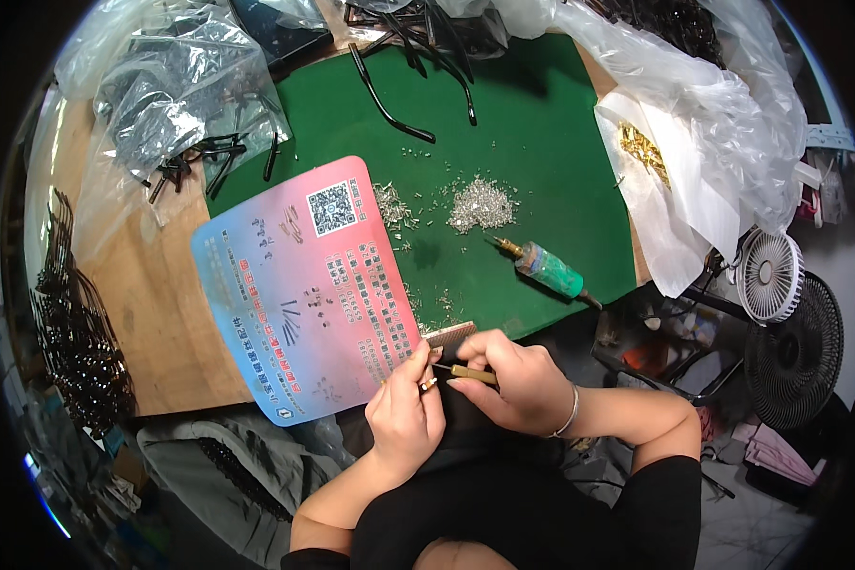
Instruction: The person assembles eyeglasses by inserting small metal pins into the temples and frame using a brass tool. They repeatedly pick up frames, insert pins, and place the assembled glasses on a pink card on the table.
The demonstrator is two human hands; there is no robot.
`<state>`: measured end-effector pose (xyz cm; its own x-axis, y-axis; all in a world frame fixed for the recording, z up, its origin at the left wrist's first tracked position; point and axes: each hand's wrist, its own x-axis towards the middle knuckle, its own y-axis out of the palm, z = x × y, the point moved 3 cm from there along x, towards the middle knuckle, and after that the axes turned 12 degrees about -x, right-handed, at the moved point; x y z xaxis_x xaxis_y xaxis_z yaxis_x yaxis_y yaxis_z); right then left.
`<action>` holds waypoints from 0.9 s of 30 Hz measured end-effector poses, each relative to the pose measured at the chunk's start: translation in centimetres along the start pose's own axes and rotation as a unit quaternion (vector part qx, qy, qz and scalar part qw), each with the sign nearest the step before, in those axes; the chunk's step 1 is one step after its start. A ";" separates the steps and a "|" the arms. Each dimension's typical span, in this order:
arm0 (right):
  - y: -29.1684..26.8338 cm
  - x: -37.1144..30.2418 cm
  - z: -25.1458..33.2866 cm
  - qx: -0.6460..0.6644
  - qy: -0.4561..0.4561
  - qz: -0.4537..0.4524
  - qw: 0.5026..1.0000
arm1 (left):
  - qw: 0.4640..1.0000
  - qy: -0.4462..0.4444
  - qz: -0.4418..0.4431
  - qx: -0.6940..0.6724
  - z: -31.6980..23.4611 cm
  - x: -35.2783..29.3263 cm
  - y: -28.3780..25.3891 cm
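At the near edge of the green mat [541,123], both hands meet. My left hand [407,413] is closed in a pinch; a small gold-coloured glint shows at its fingers, and what they grip is too small to make out. My right hand [522,385] is wrapped round a tan-handled tool [473,374], whose thin dark shaft points at the left fingertips. Just beyond the fingers lies a small ridged block [449,334]. A pink and blue printed sheet [304,285] reaches to my left hand. Farther right lies a green-wrapped powered screwdriver [551,272].
Piles of tiny silver metal parts [482,204] lie mid-mat. Black eyeglass temples [389,104] rest at the back, with more in plastic bags [180,85]. Bundled dark temples [81,351] lie far left. Gold parts [643,152] sit on white paper; fans [769,275] stand right.
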<state>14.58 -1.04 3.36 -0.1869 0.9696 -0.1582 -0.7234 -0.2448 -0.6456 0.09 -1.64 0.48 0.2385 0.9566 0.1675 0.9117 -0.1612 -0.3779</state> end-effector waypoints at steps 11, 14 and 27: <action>-0.4 -0.1 -0.3 0.017 0.012 0.048 0.999 | 0.997 -0.055 0.004 -0.058 -0.3 0.2 0.0; 0.5 -0.9 -1.5 -0.059 -0.021 0.113 0.992 | 0.995 -0.063 0.000 -0.074 -0.1 -0.1 0.3; -9.8 4.7 -6.0 -0.355 -0.031 -0.224 0.907 | 0.740 -0.415 0.127 -0.513 0.8 0.2 -0.9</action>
<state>24.82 5.91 4.44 -0.0332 0.9631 0.2669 -0.1308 0.2606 -0.9565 -0.97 -1.06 0.09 0.5468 0.6141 -0.5691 0.7480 -0.0529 0.6616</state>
